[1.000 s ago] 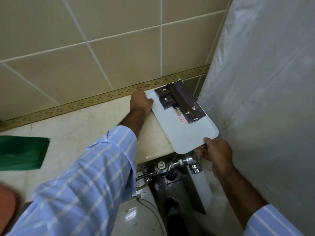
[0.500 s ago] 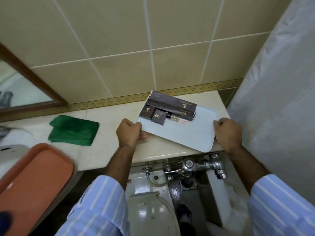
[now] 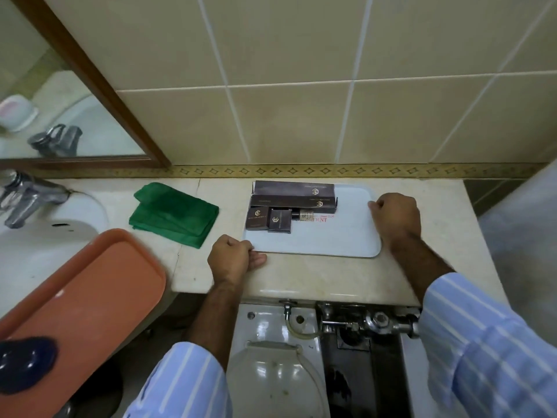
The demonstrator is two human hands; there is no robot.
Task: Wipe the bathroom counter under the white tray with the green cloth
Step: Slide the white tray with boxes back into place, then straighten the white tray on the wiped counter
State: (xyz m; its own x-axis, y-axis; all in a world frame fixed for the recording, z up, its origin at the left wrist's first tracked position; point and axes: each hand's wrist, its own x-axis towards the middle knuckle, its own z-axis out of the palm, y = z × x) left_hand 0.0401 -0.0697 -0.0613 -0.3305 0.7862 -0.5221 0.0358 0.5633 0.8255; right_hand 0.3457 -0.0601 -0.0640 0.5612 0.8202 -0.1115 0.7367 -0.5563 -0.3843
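Both hands grip the flat white rectangular tray [image 3: 337, 239] near the beige stone desk's [image 3: 316, 276] back right corner. The left hand [image 3: 233, 259] has its fingers [image 3: 256, 258] pinching the front left corner; the right hand [image 3: 396, 215] is curled closed on the right edge.

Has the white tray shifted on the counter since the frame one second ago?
Yes. The white tray then overhung the counter's front edge, angled; it now lies square, fully on the counter, closer to the wall border strip, with the left hand and right hand gripping it.
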